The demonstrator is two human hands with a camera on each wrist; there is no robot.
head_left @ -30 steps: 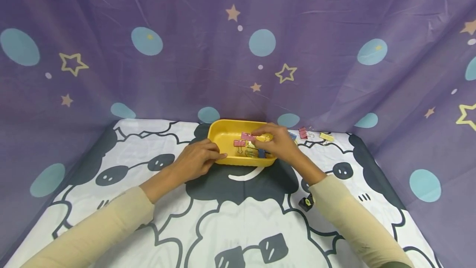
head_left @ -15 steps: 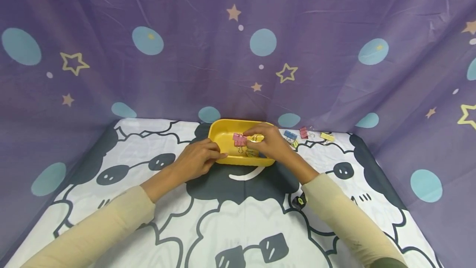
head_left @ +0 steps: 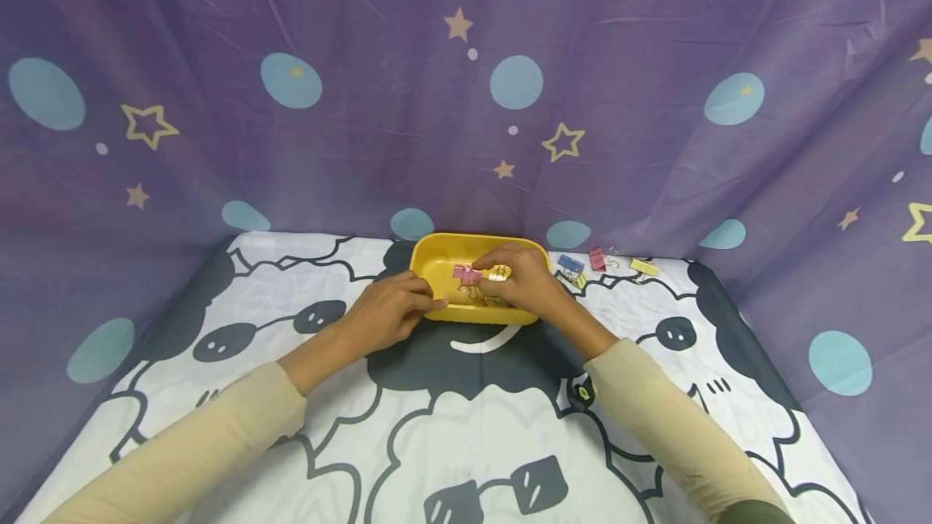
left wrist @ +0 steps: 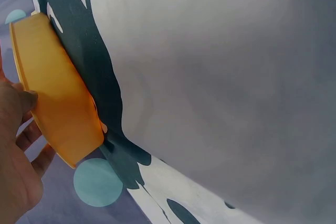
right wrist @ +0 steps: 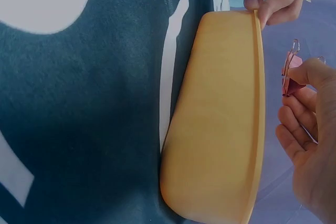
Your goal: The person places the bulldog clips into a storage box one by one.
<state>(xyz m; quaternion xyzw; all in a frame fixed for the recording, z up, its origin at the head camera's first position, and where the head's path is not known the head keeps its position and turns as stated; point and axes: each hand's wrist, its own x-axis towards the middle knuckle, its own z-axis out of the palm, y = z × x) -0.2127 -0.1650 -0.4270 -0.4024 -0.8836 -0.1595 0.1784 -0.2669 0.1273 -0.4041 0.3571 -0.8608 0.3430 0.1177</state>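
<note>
The pink binder clip is held over the inside of the yellow tray, above rim height, nipped between the thumb and a fingertip of the right hand. The left hand grips the tray's rim at its left end, so the two hands are near each other but apart. A slip looks the likeliest trouble: the hold is narrow, and the clip's sloping sides could twist out of it. A wire handle might also catch on the other clips in the tray, which the right hand partly hides, and drag them along. Too much weight from the left hand on the rim could tilt or shift the tray on the cloth-covered counter. In the right wrist view one wire loop sticks out toward the left hand, the pink body extending the other way; the long axis seems to run roughly along the tray's long side. Where the second handle points I cannot tell for certain.
</note>
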